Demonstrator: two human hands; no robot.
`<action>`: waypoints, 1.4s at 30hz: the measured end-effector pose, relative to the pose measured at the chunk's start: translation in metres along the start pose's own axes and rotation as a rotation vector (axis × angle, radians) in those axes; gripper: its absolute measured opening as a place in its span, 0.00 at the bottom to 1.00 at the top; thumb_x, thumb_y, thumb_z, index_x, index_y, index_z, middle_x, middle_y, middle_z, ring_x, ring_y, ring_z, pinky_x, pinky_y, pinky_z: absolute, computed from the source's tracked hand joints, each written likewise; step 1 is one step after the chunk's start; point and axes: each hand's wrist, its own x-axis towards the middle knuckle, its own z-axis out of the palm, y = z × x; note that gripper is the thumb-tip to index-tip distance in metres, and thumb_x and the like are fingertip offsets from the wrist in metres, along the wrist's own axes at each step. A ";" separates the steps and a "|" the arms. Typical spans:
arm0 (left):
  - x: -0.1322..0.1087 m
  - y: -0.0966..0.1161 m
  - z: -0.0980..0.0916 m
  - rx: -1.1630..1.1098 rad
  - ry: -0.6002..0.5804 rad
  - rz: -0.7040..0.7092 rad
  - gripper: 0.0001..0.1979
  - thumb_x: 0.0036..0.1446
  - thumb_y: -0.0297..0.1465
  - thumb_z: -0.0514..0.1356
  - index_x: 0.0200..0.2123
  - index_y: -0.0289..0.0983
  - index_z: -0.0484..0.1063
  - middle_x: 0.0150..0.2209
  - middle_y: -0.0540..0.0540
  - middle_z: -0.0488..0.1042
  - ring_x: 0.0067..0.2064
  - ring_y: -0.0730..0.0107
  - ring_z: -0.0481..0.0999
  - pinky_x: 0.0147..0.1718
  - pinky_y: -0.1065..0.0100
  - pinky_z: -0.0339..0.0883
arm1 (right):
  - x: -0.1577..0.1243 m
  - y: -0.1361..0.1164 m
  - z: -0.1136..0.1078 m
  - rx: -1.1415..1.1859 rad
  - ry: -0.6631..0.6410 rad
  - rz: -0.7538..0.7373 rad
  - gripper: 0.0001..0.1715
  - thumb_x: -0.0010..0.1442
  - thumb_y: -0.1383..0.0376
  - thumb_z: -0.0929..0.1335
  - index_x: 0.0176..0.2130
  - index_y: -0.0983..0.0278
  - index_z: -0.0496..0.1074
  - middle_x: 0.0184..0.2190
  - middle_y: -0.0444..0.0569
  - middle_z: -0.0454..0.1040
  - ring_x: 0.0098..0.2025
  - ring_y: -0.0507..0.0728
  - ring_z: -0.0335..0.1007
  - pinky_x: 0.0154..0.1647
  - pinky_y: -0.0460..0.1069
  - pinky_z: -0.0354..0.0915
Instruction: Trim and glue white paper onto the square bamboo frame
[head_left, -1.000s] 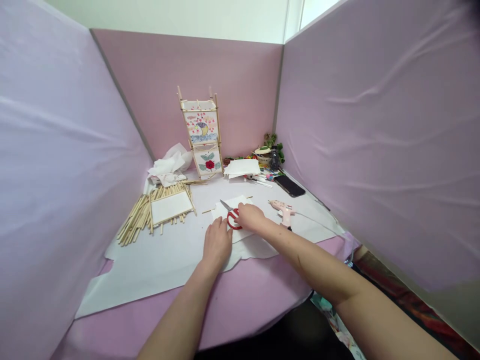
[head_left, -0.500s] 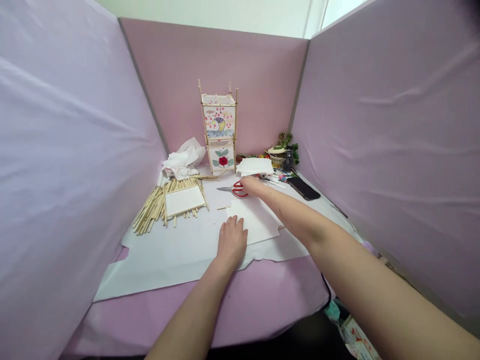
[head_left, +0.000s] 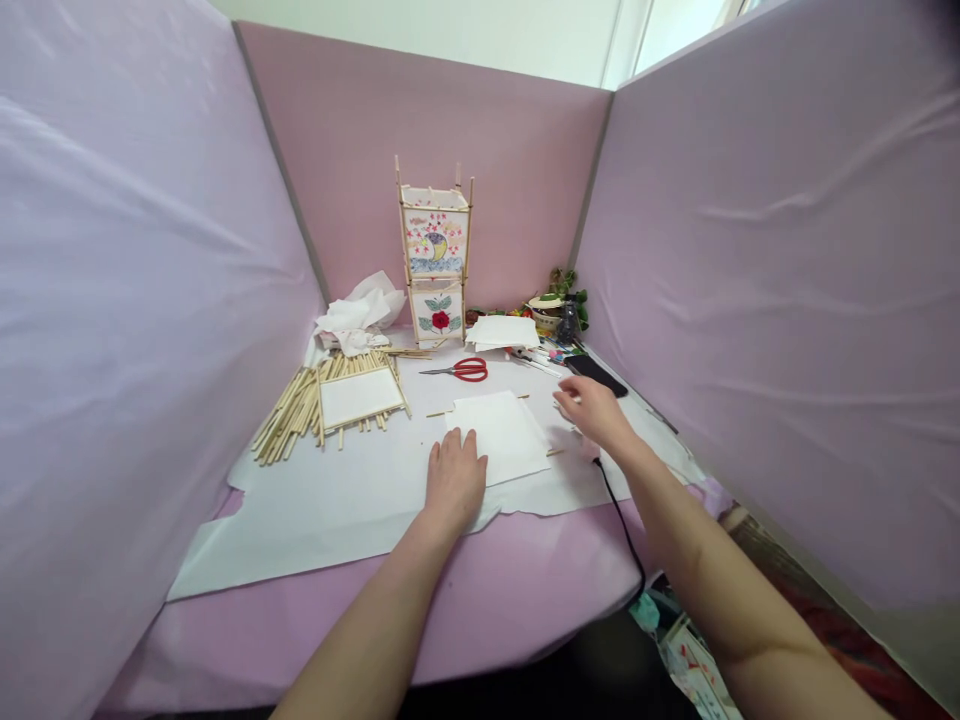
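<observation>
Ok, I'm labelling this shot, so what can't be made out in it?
All in the head view:
- Pink corded tool: mostly hidden by the right hand; whether it's gripped, I can't tell.
- White sheet: near left part, behind the left hand.
- Thin sticks: partly covered by the sheet.

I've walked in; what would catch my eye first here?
Probably the stick-framed tower, decorated with a moon and a red flower, at the back of the table. Then the red-handled scissors lying in front of it and the pile of sticks at the left. Nearer, the left hand rests at the edge of a white sheet.
</observation>
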 end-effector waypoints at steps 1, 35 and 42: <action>0.000 0.000 0.000 0.003 -0.005 -0.002 0.24 0.65 0.32 0.50 0.62 0.30 0.59 0.63 0.31 0.60 0.65 0.50 0.57 0.62 0.49 0.50 | -0.022 0.012 -0.010 -0.014 -0.016 0.096 0.14 0.65 0.59 0.62 0.41 0.63 0.74 0.40 0.51 0.77 0.43 0.59 0.71 0.43 0.50 0.61; 0.009 -0.025 -0.021 0.047 0.034 -0.105 0.21 0.60 0.27 0.54 0.58 0.39 0.65 0.54 0.36 0.67 0.55 0.48 0.65 0.48 0.53 0.63 | -0.093 -0.053 0.001 1.679 -0.698 0.442 0.22 0.44 0.69 0.75 0.40 0.63 0.68 0.41 0.51 0.77 0.30 0.50 0.72 0.25 0.42 0.64; 0.014 -0.036 -0.021 -0.039 0.050 -0.061 0.18 0.59 0.23 0.52 0.52 0.35 0.71 0.47 0.39 0.72 0.50 0.55 0.70 0.45 0.62 0.65 | -0.099 -0.074 -0.004 1.357 -0.388 0.263 0.25 0.50 0.65 0.71 0.49 0.65 0.71 0.33 0.47 0.78 0.30 0.51 0.69 0.30 0.45 0.61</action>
